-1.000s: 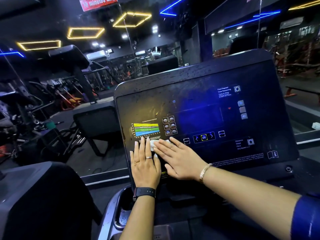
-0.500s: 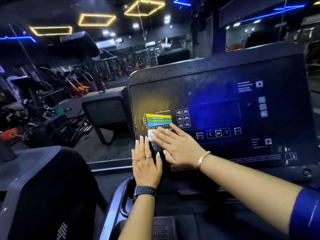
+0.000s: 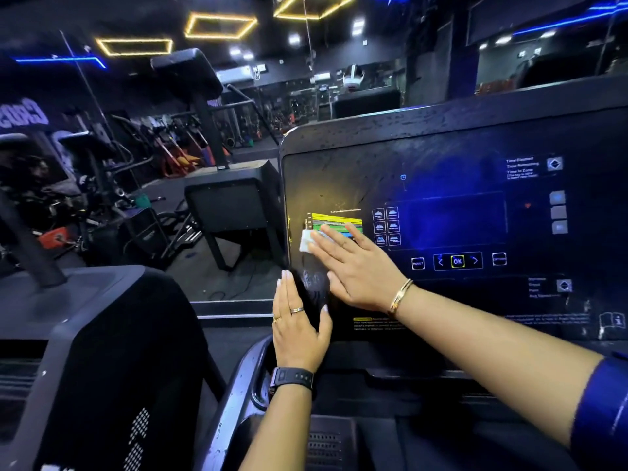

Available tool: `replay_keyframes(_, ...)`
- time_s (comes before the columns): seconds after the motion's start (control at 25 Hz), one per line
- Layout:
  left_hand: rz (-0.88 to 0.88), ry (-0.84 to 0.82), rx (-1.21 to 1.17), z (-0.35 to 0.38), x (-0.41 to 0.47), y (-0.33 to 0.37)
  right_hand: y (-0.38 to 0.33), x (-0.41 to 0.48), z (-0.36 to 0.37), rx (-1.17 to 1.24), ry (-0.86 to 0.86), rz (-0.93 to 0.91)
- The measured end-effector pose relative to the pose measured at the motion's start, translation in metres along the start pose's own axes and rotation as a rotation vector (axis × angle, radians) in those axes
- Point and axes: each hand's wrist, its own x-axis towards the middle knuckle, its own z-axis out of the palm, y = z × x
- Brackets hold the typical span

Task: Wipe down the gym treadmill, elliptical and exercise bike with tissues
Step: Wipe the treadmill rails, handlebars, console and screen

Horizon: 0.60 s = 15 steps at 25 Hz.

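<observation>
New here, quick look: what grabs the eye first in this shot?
At centre, the right hand presses a white tissue with flat fingers onto the dark console, at the edge of its coloured chart. Just below, the left hand rests open on the console's lower left edge. Overhead, yellow neon frames glow on the dark gym ceiling.

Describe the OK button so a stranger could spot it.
Find the big black console on the right. Just past the right hand, low on it, runs a row of small buttons. The OK button sits between two arrows and alone is outlined yellow.
</observation>
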Motion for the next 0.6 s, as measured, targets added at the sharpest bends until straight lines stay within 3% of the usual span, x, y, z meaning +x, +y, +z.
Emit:
replay_keyframes(0.08,-0.012,-0.008,-0.008,-0.003,-0.002,-0.002,-0.011,-0.015,0.004,0.014,0.001,-0.034)
replay_keyframes(0.16,-0.018,-0.018,-0.010,-0.005,-0.004,-0.008,-0.027,-0.031,0.008,0.053,-0.048,-0.181)
replay_keyframes(0.28,0.002,-0.060,-0.016,-0.006,-0.007,-0.013,-0.018,-0.005,0.004,-0.007,-0.075,-0.321)
replay_keyframes(0.48,0.069,-0.089,-0.070,-0.016,-0.014,-0.017,0.015,0.061,-0.012,-0.093,-0.052,-0.029)
replay_keyframes(0.6,0.074,-0.124,-0.052,-0.022,-0.016,-0.019,-0.007,0.028,0.000,-0.002,-0.024,-0.037)
